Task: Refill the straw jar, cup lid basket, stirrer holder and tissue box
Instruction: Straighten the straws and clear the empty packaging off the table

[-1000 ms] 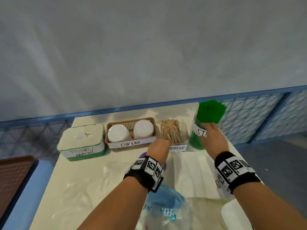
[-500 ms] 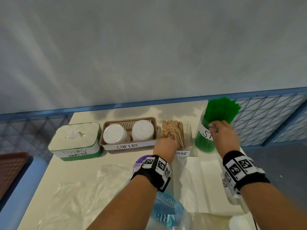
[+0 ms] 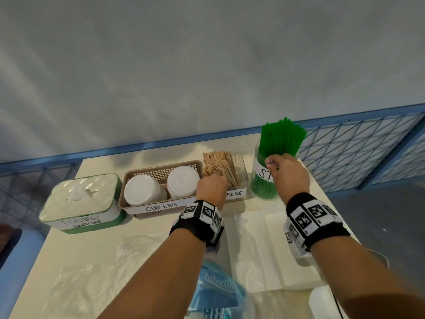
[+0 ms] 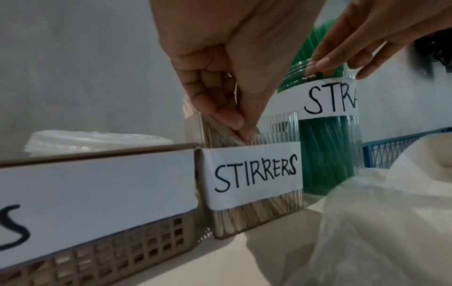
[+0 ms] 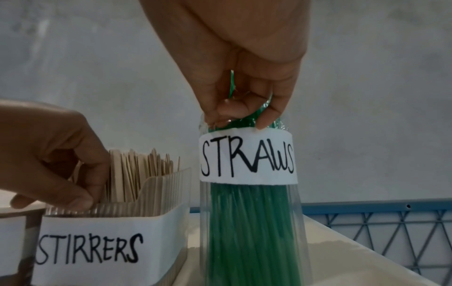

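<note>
Left hand (image 4: 234,63) reaching into the clear ribbed plastic stirrer holder (image 4: 254,170) labelled STIRRERS, fingers curled and pinching the flat wooden stirrers (image 5: 137,174) near their tops; fingertips partly hidden among the sticks. Right hand (image 5: 247,63) hovering at the mouth of the tall clear plastic straw jar (image 5: 249,222) labelled STRAWS, thumb and fingers closing round the bunched green straws (image 3: 281,139); label half covered by the hand in the head view. Standing in a row along the far edge of the cream table (image 3: 76,272): green tissue box with white top (image 3: 80,203), tan perforated cup lid basket (image 3: 158,203) holding two stacks of white lids, then holder and jar. Lying nearer, partly cut off: clear plastic wrap (image 3: 76,279), white paper sheets (image 3: 264,245), blue printed packet (image 3: 218,293) with unreadable print.
</note>
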`<move>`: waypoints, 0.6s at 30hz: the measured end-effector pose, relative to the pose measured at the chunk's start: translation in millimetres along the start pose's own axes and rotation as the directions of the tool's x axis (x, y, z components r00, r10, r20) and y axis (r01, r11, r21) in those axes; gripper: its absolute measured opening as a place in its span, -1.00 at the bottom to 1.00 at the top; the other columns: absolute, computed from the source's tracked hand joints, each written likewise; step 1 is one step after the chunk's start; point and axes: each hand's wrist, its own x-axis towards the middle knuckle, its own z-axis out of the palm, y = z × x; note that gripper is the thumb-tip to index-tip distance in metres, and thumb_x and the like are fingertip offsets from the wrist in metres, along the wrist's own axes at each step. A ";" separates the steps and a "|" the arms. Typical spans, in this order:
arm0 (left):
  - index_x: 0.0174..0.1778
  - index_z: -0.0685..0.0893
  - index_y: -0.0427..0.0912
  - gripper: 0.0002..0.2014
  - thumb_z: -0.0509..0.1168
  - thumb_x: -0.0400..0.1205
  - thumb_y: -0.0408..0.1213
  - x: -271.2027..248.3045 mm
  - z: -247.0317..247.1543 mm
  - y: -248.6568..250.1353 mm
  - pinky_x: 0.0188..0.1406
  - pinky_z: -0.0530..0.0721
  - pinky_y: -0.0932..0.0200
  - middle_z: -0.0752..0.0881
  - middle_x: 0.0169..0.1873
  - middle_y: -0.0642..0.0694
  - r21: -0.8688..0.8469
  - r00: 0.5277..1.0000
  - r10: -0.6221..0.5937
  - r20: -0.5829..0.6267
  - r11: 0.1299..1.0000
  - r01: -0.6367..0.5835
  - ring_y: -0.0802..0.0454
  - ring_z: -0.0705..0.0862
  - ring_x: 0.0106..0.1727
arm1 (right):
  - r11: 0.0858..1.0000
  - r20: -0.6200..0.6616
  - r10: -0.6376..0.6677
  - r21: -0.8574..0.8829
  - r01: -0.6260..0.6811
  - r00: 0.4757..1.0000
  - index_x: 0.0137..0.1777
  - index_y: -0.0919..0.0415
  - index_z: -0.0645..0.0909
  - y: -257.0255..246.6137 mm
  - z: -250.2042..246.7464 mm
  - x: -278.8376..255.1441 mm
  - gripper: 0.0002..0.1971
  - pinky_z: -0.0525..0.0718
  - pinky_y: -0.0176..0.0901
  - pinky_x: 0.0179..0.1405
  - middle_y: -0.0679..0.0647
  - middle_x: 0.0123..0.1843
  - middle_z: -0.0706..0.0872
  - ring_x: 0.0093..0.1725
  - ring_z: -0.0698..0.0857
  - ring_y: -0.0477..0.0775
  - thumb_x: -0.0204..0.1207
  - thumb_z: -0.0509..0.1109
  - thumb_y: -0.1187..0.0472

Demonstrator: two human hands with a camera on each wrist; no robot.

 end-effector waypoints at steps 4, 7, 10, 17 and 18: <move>0.19 0.61 -0.26 -0.77 0.18 0.64 -0.47 4.5 0.4 -2.6 0.03 0.65 0.02 0.70 0.07 -0.18 -0.006 1.000 -0.010 -0.001 1.000 0.010 -0.14 0.69 0.10 | 1.000 0.004 0.010 0.016 -0.010 1.000 0.19 0.26 0.67 -1.2 -0.4 0.9 -0.75 0.38 -0.19 -0.21 0.25 0.09 0.67 0.02 0.65 0.28 0.63 0.25 0.21; 0.19 0.61 -0.26 -0.76 0.17 0.64 -0.48 6.7 0.9 -3.3 0.04 0.65 0.01 0.70 0.07 -0.19 -0.001 1.000 -0.013 -0.011 1.000 0.013 -0.16 0.69 0.11 | 1.000 -0.002 0.004 0.018 -0.004 1.000 0.16 0.26 0.67 -0.9 0.4 1.1 -0.77 0.40 -0.18 -0.21 0.24 0.08 0.67 0.01 0.65 0.27 0.63 0.26 0.21; 0.19 0.61 -0.27 -0.76 0.17 0.64 -0.49 7.5 2.1 -3.7 0.04 0.65 0.00 0.71 0.07 -0.19 -0.006 1.000 -0.013 -0.022 1.000 0.013 -0.16 0.69 0.10 | 1.000 -0.016 0.007 0.022 -0.007 1.000 0.15 0.26 0.68 -1.3 1.8 0.8 -0.77 0.40 -0.19 -0.22 0.23 0.06 0.67 0.00 0.66 0.27 0.63 0.26 0.21; 0.12 0.64 -0.23 -0.83 0.23 0.65 -0.38 -3.0 3.2 -9.3 -0.08 0.65 0.06 0.70 0.03 -0.17 -0.098 0.998 0.011 -0.062 0.995 -0.017 -0.13 0.70 0.00 | 0.995 -0.035 0.013 0.096 -0.009 0.999 0.26 0.26 0.61 -4.0 -1.2 -4.4 -0.72 0.51 -0.16 -0.08 0.20 0.22 0.62 0.09 0.65 0.22 0.56 0.34 0.28; 0.13 0.64 -0.21 -0.83 0.24 0.65 -0.37 -6.3 0.1 -10.9 -0.09 0.65 0.05 0.69 0.04 -0.16 -0.109 0.996 0.020 -0.085 0.994 -0.029 -0.14 0.70 0.00 | 0.994 -0.038 0.012 0.109 -0.008 0.999 0.31 0.25 0.58 -6.7 -4.4 -7.3 -0.68 0.55 -0.14 -0.02 0.19 0.29 0.58 0.13 0.64 0.22 0.55 0.36 0.29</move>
